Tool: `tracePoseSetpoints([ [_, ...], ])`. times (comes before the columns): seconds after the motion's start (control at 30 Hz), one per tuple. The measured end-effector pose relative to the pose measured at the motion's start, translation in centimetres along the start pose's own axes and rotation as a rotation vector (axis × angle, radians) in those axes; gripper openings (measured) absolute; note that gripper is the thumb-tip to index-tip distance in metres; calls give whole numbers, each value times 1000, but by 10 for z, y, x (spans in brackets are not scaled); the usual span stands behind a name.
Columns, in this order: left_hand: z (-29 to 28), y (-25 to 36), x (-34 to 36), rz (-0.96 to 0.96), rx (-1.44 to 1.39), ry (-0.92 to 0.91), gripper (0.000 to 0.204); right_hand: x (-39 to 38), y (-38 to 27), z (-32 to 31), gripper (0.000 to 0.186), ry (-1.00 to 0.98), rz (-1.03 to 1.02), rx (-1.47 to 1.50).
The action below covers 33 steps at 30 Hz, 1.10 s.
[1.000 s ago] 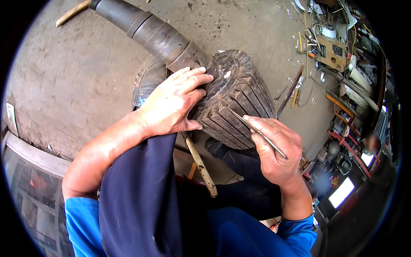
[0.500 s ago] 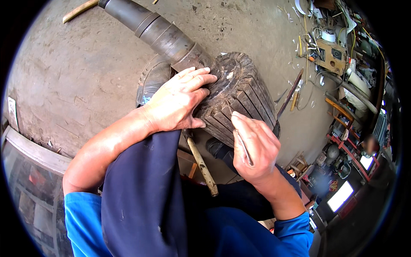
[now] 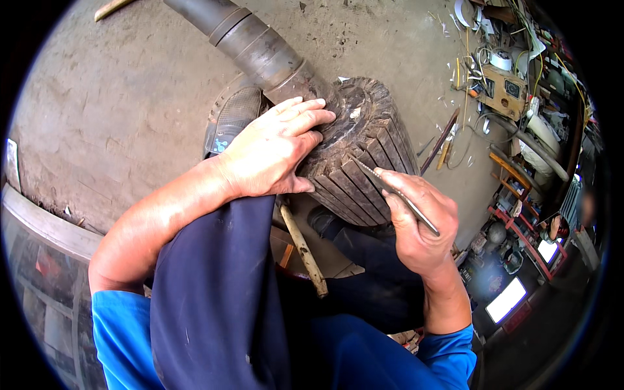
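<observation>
A heavy motor rotor [image 3: 354, 185] with a dark slotted core and a thick steel shaft [image 3: 260, 52] lies between my legs, its shaft pointing to the far left. My left hand [image 3: 279, 146] lies across the core's end beside the shaft, fingers stretched out, thumb at the slotted side. Pinched in my right hand [image 3: 422, 218] is a thin metal blade [image 3: 406, 201] with a toothed edge, which looks like a hacksaw blade. Its far end reaches the rim of the core at one of the long slots. The blade slants down toward my palm.
A wooden handle [image 3: 302, 250] stands out below the rotor near my knee. My shoe [image 3: 234, 117] is beside the shaft. A dark metal bar [image 3: 442, 140] lies right of the core. A cardboard box [image 3: 504, 91], hoses and clutter line the right side.
My right hand has moved right and turned, so the blade now lies more slanted and shows more of its length. My left hand stays on the rotor's end.
</observation>
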<state>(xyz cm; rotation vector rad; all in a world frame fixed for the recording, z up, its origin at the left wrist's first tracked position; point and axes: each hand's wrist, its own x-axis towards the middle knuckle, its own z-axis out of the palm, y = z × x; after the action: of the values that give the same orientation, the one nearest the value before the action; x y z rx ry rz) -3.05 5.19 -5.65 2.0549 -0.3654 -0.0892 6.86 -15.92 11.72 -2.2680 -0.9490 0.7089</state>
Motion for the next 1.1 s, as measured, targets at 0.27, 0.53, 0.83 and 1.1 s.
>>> tracePoseSetpoints([
  [0.27,-1,2,2,-3,3,1,78,-1,2,30,35,81,-228,-252],
  [0.53,-1,0,0,7,2,14,79,-30,2,34,38,139,-209,-243],
  [0.83,0,0,2,-7,12,-1,79,-29,1,50,32,196,-270,-324],
  [1.1,-2,1,2,-6,16,-22,80,-6,4,37,37,149,-217,-214],
])
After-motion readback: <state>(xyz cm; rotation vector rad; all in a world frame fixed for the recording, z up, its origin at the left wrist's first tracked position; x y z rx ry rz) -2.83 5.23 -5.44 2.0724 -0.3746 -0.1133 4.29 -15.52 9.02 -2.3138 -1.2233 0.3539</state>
